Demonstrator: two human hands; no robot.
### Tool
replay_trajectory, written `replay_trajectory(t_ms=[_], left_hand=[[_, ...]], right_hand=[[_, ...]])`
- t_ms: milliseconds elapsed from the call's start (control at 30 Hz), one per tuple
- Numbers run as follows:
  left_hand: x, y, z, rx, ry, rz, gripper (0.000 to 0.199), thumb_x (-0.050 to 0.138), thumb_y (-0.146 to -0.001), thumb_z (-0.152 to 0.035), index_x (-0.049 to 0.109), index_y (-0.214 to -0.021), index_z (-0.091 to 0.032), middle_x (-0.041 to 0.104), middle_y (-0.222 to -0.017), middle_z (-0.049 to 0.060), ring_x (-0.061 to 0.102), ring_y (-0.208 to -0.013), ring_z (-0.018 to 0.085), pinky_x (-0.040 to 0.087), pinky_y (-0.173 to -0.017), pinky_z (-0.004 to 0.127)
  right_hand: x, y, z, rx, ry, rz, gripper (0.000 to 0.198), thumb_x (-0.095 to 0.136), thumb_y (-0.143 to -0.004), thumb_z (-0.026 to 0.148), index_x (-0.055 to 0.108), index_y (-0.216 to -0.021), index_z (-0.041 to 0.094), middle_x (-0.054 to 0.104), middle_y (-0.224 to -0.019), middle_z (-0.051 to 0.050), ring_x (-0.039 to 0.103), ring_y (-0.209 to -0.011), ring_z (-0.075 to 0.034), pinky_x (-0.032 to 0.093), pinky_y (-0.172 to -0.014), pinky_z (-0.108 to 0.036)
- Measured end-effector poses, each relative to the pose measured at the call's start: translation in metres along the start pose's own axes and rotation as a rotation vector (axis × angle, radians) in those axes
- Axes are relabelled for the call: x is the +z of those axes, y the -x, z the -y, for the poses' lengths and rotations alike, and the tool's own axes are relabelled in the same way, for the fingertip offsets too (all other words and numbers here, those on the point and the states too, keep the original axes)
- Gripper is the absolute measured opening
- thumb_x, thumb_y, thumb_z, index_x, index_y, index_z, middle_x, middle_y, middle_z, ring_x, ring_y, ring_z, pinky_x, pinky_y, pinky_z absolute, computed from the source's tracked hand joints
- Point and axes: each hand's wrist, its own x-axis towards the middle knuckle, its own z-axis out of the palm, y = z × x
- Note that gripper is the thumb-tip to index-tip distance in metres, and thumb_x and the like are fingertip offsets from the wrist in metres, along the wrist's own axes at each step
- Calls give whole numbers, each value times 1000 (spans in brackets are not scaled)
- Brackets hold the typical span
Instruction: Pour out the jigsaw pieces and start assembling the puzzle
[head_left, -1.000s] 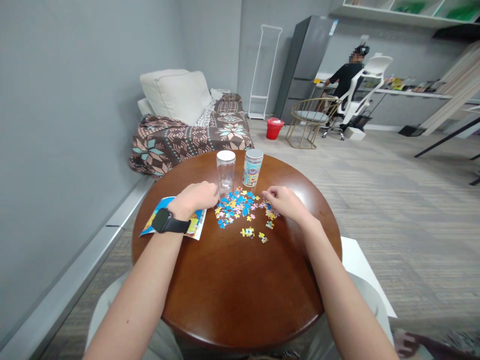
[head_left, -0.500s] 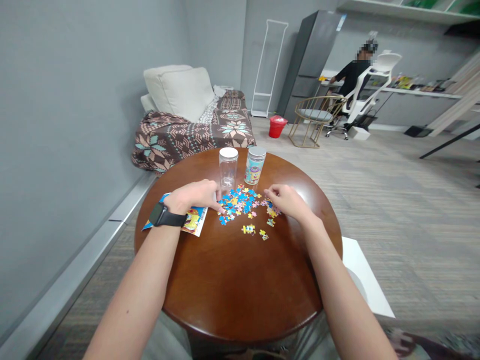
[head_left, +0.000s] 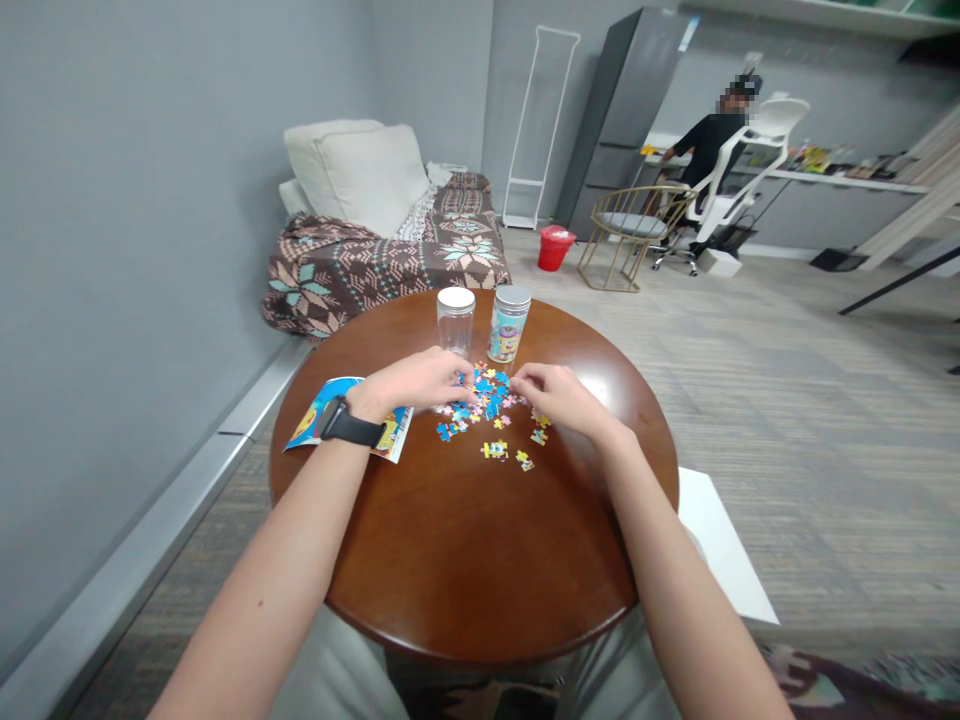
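Observation:
A loose heap of jigsaw puzzle pieces (head_left: 491,398), mostly blue with some yellow and pink, lies on the round brown table (head_left: 480,550). At the heap's left side is my left hand (head_left: 429,382), with a black watch on the wrist; its thumb and forefinger are apart over the pieces. My right hand (head_left: 559,397) reaches in from the right, fingers curled together at the heap's edge; whatever they pinch is too small to make out. Nearer to me lie a small joined yellow cluster (head_left: 495,451) and another yellow cluster (head_left: 525,460). Under my left wrist is a printed picture sheet (head_left: 319,415), partly covered.
Behind the heap stand a clear jar (head_left: 455,325) with a white lid and a printed jar (head_left: 508,325) with a silver lid. Beyond are a covered sofa (head_left: 390,270), a red bin (head_left: 555,248) and a gold-framed chair (head_left: 634,225). A person (head_left: 709,145) stands at the far counter.
My left hand has moved right, over the heap's left part. My right hand has shifted slightly left, closer to the heap's middle. The view has tilted a little.

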Motion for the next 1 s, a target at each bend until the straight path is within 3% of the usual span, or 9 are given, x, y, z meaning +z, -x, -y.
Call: replay_trajectory(t_ms=[200, 500, 733, 833, 1000], left_hand=[[9, -8, -7, 60, 6, -50, 39, 42, -91, -44, 63, -73, -16, 57, -58, 0, 46, -55, 12, 29, -56, 25], [11, -11, -12, 48, 121, -74, 44, 29, -95, -46, 52, -72, -17, 52, -67, -1, 44, -65, 13, 32, -60, 26], [11, -9, -12, 49, 171, 30, 39, 35, -91, -43, 43, -62, -17, 44, -59, -3, 38, -57, 10, 27, -54, 25], [11, -8, -14, 93, 184, 114, 36, 41, -88, -40, 49, -62, -16, 44, -58, -3, 36, -55, 9, 26, -52, 24], [12, -7, -19, 93, 165, 146, 36, 47, -86, -42, 68, -75, -14, 49, -58, -3, 37, -54, 9, 27, -52, 22]], right_hand=[[3, 4, 14, -163, -191, 175, 21, 53, -89, 34, 63, -92, 16, 68, -70, -1, 57, -63, -13, 43, -65, -23], [7, 1, 12, -156, -216, 68, 24, 51, -91, 39, 61, -88, 17, 65, -67, 1, 56, -63, -13, 41, -63, -23], [6, 1, 13, -142, -236, 63, 23, 49, -92, 39, 56, -86, 18, 64, -68, 1, 55, -63, -13, 40, -62, -23], [4, 1, 13, -157, -267, 68, 19, 51, -90, 35, 58, -88, 17, 63, -68, 1, 55, -63, -12, 40, -62, -23], [0, 3, 15, -156, -267, 103, 18, 53, -88, 32, 60, -84, 16, 63, -68, 0, 55, -63, -12, 41, -63, -24]])
